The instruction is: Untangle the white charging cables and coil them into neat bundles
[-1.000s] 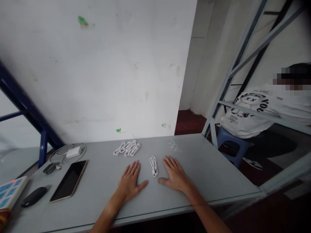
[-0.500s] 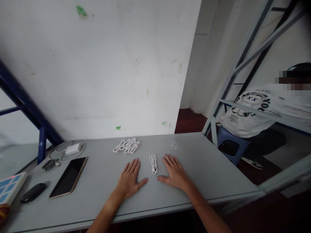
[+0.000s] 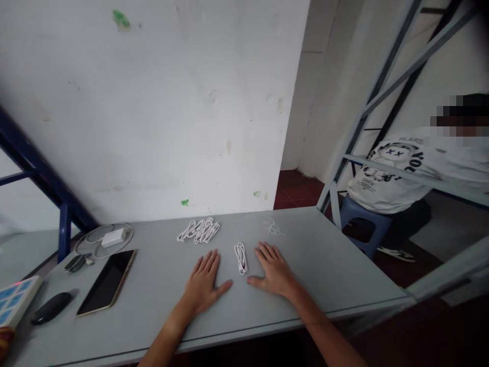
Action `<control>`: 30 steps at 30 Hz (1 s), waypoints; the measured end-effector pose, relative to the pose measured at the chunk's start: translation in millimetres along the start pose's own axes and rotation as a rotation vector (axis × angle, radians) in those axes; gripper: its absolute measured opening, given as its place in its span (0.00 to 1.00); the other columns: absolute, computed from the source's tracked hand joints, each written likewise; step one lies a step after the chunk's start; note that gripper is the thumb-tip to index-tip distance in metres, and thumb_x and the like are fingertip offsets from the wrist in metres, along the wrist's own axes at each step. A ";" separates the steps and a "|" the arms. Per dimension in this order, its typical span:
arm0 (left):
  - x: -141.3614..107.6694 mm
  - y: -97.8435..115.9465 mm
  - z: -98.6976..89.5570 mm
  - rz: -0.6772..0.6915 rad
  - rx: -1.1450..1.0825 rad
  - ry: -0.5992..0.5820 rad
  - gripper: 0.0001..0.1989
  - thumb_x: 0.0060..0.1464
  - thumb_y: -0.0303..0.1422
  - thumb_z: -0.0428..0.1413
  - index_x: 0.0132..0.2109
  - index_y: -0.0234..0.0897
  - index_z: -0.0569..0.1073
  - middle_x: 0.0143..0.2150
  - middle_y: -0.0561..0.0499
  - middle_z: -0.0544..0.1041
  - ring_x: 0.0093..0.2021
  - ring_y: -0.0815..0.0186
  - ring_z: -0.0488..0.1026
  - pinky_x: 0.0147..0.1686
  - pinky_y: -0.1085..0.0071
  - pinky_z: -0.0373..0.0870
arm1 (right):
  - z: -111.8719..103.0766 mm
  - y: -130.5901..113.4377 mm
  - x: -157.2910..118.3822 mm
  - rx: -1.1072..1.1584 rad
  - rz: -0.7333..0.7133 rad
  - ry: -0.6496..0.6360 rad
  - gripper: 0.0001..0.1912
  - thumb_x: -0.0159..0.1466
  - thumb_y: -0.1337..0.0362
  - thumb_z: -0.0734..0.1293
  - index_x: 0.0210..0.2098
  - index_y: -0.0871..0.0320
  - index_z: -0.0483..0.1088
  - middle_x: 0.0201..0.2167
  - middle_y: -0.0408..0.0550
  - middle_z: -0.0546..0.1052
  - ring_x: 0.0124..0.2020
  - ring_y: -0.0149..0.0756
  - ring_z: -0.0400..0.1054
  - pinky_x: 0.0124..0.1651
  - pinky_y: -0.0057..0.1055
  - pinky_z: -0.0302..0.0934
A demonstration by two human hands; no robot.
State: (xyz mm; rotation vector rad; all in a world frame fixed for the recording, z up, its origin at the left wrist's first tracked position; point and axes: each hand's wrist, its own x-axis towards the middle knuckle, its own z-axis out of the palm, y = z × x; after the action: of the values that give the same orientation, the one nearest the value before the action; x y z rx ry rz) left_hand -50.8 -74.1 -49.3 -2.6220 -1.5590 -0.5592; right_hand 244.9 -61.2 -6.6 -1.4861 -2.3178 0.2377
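My left hand [image 3: 204, 282] lies flat on the grey table [image 3: 153, 285], palm down, open and holding nothing. My right hand [image 3: 272, 271] rests the same way, with its fingers outstretched. Between them, touching neither, is a single coiled white cable [image 3: 241, 258]. Beyond my left hand sits a row of several coiled white cables [image 3: 198, 231]. A loose scatter of thin white ties or short wires [image 3: 274, 227] lies past my right hand; their exact kind is too small to tell.
On the left lie a dark-screened tablet or phone [image 3: 107, 282], a black mouse [image 3: 51, 308], a white charger [image 3: 113, 237] with its cord, and a small black adapter [image 3: 75, 262]. A wall [image 3: 171, 112] backs the table. A person [image 3: 397, 173] sits on a blue stool [image 3: 364, 224] beyond the right frame.
Both hands and the cables stay where they were. Only the camera view has shifted slightly.
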 end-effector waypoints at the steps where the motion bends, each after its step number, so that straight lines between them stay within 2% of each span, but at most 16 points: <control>1: 0.6 0.4 -1.1 0.002 -0.020 0.005 0.43 0.63 0.58 0.53 0.74 0.35 0.60 0.75 0.36 0.60 0.73 0.43 0.60 0.70 0.43 0.59 | -1.5 -1.0 0.8 0.022 -0.009 0.011 0.47 0.49 0.39 0.65 0.62 0.53 0.50 0.65 0.55 0.56 0.65 0.56 0.45 0.64 0.53 0.38; 5: 9.7 4.7 -5.7 0.057 -0.143 0.042 0.35 0.67 0.50 0.54 0.72 0.37 0.62 0.73 0.36 0.64 0.72 0.46 0.63 0.69 0.44 0.63 | -5.4 -7.7 9.1 0.150 -0.129 0.055 0.37 0.52 0.46 0.68 0.58 0.47 0.57 0.60 0.51 0.65 0.61 0.51 0.56 0.61 0.48 0.49; 10: 41.3 14.3 -0.6 0.169 -0.297 0.033 0.26 0.69 0.36 0.51 0.71 0.40 0.64 0.72 0.39 0.66 0.71 0.50 0.64 0.68 0.47 0.65 | 3.1 -17.2 29.2 0.276 -0.294 0.090 0.26 0.55 0.55 0.70 0.53 0.44 0.65 0.56 0.47 0.70 0.56 0.48 0.63 0.58 0.45 0.56; 16: 79.5 13.7 14.8 0.134 -0.523 0.069 0.21 0.64 0.25 0.50 0.62 0.39 0.73 0.64 0.38 0.75 0.64 0.54 0.72 0.66 0.51 0.69 | 10.6 -15.8 52.9 0.454 -0.300 0.093 0.19 0.56 0.61 0.69 0.48 0.49 0.71 0.50 0.50 0.75 0.52 0.46 0.67 0.54 0.41 0.61; 20: 82.5 11.4 13.3 0.121 -0.684 0.096 0.20 0.61 0.24 0.53 0.59 0.40 0.74 0.60 0.40 0.78 0.61 0.55 0.75 0.64 0.54 0.70 | 10.2 -13.8 56.9 0.581 -0.231 0.126 0.18 0.55 0.61 0.71 0.45 0.48 0.72 0.48 0.49 0.76 0.48 0.46 0.70 0.52 0.41 0.63; 24: 79.6 12.7 4.8 0.067 -0.845 0.108 0.19 0.59 0.24 0.54 0.56 0.40 0.74 0.60 0.43 0.78 0.59 0.57 0.76 0.62 0.56 0.71 | 9.2 -13.9 53.9 0.673 -0.175 0.086 0.22 0.52 0.59 0.72 0.46 0.48 0.71 0.47 0.48 0.77 0.46 0.46 0.72 0.50 0.40 0.66; 27: 80.5 14.4 -2.4 0.003 -1.014 0.054 0.15 0.63 0.27 0.53 0.54 0.39 0.74 0.59 0.43 0.80 0.54 0.59 0.79 0.57 0.60 0.75 | 8.8 -15.2 53.4 0.743 -0.115 0.068 0.16 0.58 0.61 0.67 0.46 0.50 0.71 0.42 0.48 0.79 0.40 0.43 0.74 0.44 0.37 0.68; 30: 81.9 16.0 -9.4 -0.022 -1.119 -0.026 0.12 0.66 0.33 0.53 0.53 0.38 0.75 0.54 0.43 0.82 0.49 0.58 0.81 0.51 0.62 0.77 | 9.9 -18.6 55.1 0.677 -0.148 0.092 0.13 0.60 0.64 0.64 0.45 0.49 0.72 0.40 0.46 0.78 0.40 0.41 0.74 0.45 0.36 0.68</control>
State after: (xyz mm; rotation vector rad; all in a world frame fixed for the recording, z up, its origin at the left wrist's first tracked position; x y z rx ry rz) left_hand -4.6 -15.0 -11.5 -3.2664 -1.5311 -1.8460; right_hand 204.9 -18.9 2.8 -0.9583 -1.9672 0.7999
